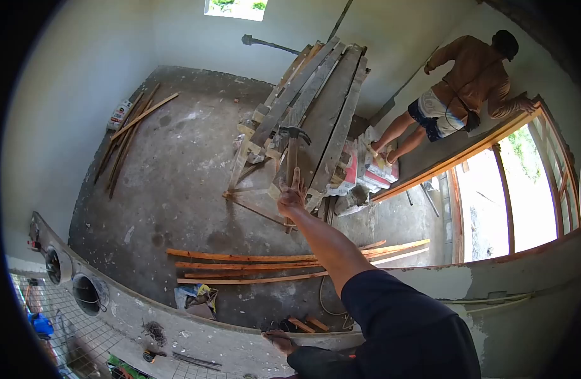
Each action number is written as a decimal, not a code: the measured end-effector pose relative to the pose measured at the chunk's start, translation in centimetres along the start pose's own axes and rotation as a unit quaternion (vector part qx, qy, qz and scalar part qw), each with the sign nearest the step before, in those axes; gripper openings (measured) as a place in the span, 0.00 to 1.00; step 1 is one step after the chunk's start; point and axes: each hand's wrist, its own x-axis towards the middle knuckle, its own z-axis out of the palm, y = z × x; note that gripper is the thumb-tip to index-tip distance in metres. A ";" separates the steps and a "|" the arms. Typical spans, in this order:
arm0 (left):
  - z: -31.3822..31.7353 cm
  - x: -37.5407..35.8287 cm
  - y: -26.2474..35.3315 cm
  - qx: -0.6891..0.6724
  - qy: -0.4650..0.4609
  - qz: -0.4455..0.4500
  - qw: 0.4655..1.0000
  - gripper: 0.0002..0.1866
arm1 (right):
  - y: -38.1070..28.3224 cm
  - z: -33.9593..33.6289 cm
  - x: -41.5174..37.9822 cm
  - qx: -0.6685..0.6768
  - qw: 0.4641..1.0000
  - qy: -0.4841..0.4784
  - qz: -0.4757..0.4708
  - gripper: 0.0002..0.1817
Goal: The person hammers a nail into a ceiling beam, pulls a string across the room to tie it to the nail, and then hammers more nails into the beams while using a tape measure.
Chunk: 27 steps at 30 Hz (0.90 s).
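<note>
My right hand (292, 197) is stretched out over the room and closed round the handle of a claw hammer (295, 134), one finger lying along the handle. The hammer's dark head points away from me. Beyond and below it stands a stack of rough planks and a long board (331, 101) on a timber frame. A dark-clad limb ends in what looks like a bare foot (280, 341), resting at the edge of the concrete ledge (240, 335) beneath me. My left hand does not show.
Another person (473, 88) stands on stacked bags (376, 167), one hand on the wooden window frame (455, 164). Long timber strips (246, 266) lie on the floor (170, 151). Thin sticks (123, 142) lie by the left wall. Buckets (87, 294) and a tape measure (149, 357) rest along the ledge.
</note>
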 end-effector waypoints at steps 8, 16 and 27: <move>-3.4 5.6 6.6 0.027 -0.001 0.066 0.997 0.17 | 0.0 0.4 -0.3 0.041 0.999 -0.002 0.018 0.07; -3.9 10.4 12.3 0.092 -0.051 0.104 0.989 0.15 | 0.1 1.0 0.4 0.082 0.996 -0.003 0.044 0.07; -7.9 15.6 13.0 0.122 -0.089 0.117 0.982 0.14 | 0.0 2.0 0.2 0.110 0.991 0.036 0.073 0.08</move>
